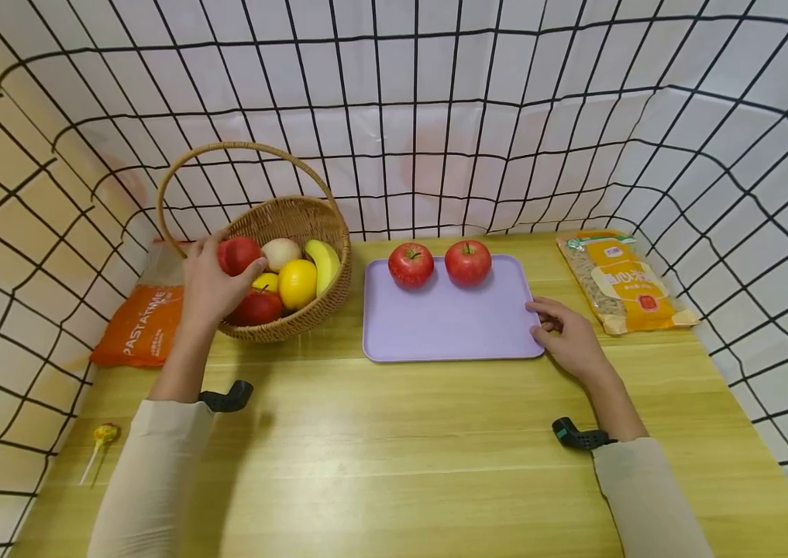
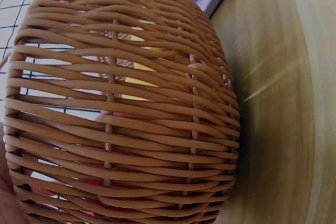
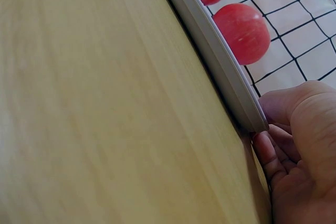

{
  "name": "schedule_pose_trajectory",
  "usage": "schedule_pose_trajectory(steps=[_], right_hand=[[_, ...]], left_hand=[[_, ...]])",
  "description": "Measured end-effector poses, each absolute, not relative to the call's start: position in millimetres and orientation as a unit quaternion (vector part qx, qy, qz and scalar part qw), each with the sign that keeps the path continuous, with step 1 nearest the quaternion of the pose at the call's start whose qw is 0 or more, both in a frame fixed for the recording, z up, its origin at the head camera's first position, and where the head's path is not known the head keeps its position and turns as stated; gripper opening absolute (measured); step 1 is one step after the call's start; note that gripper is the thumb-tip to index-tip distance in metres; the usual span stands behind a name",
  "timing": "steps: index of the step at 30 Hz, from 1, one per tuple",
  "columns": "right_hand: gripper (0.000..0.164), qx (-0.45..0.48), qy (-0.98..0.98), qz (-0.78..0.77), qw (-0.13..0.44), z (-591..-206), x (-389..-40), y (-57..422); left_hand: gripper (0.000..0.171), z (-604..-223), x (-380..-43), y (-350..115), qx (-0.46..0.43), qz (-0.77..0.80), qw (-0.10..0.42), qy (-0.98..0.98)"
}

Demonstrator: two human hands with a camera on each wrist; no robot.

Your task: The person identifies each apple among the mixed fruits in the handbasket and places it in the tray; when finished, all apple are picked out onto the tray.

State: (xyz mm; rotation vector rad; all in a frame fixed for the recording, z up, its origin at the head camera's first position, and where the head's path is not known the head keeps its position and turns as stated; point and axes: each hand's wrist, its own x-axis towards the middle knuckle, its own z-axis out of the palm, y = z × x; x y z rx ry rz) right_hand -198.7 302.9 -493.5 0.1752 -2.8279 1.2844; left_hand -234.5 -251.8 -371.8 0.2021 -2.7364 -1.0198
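Observation:
In the head view my left hand (image 1: pixel 212 283) reaches into a wicker basket (image 1: pixel 282 329) and grips a red apple (image 1: pixel 238 254) between thumb and fingers. Around it in the basket lie another red apple (image 1: pixel 257 308), a yellow lemon (image 1: pixel 297 284), a pale round fruit (image 1: pixel 281 254) and bananas (image 1: pixel 324 265). Basket weave (image 2: pixel 126 108) fills most of the left wrist view, hiding the fingers. My right hand (image 1: pixel 570 339) pinches the right rim of a lilac tray (image 1: pixel 449 329), thumb against its edge (image 3: pixel 247 111). Two red apples (image 1: pixel 411 265) sit at the tray's back.
An orange pasta bag (image 1: pixel 139 329) lies left of the basket, partly behind my left arm. A yellow grain bag (image 1: pixel 624 283) lies beyond my right hand. Near the table's left edge is a lollipop (image 1: pixel 104 435). Grid-patterned cloth (image 1: pixel 435 124) surrounds the back and sides.

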Motion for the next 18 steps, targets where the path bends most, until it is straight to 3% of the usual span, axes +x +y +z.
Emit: schedule_pose_trajectory(steps=[8, 18], right_hand=[[0.041, 0.063, -0.909, 0.412, 0.016, -490.6, -201.1, 302.1], [0.042, 0.054, -0.911, 0.409, 0.008, -489.2, -198.8, 302.7]], left_hand=[[0.088, -367.5, -242.9, -253.2, 0.079, -0.323, 0.098, -0.938], [0.094, -366.4, -253.2, -247.8, 0.093, -0.292, 0.044, -0.951]])
